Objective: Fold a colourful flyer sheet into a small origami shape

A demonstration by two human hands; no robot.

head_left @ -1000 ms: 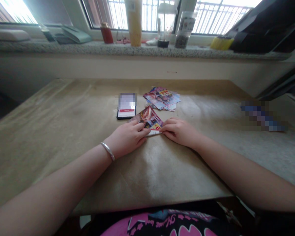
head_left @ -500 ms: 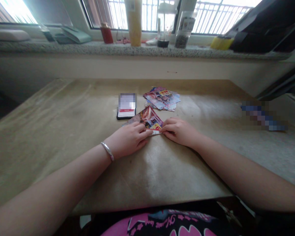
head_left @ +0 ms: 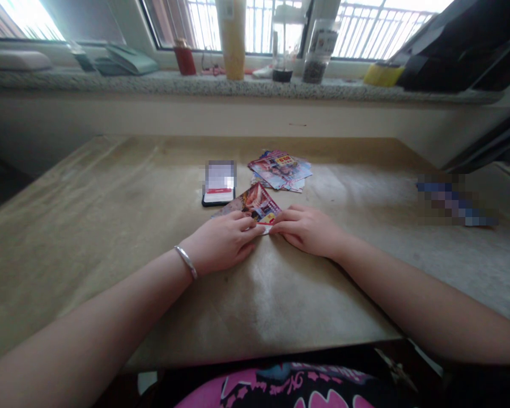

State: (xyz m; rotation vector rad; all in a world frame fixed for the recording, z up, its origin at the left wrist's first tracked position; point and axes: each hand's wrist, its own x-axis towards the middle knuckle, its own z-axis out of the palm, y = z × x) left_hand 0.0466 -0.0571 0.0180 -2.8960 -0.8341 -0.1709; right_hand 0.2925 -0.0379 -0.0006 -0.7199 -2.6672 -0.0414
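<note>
The left hand [head_left: 223,241], fingers close together, presses the folded flyer [head_left: 255,203] onto the table [head_left: 110,226] beside the phone [head_left: 218,198]; whether it pinches I cannot tell. The right hand [head_left: 308,231] pinches its near edge. On the windowsill [head_left: 153,85], a clear jar [head_left: 313,72] holds dark contents.

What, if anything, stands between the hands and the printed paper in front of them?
Nothing visible: the left hand and right hand both touch the printed paper directly. The phone and stack of printed sheets lie on its far side.
</note>
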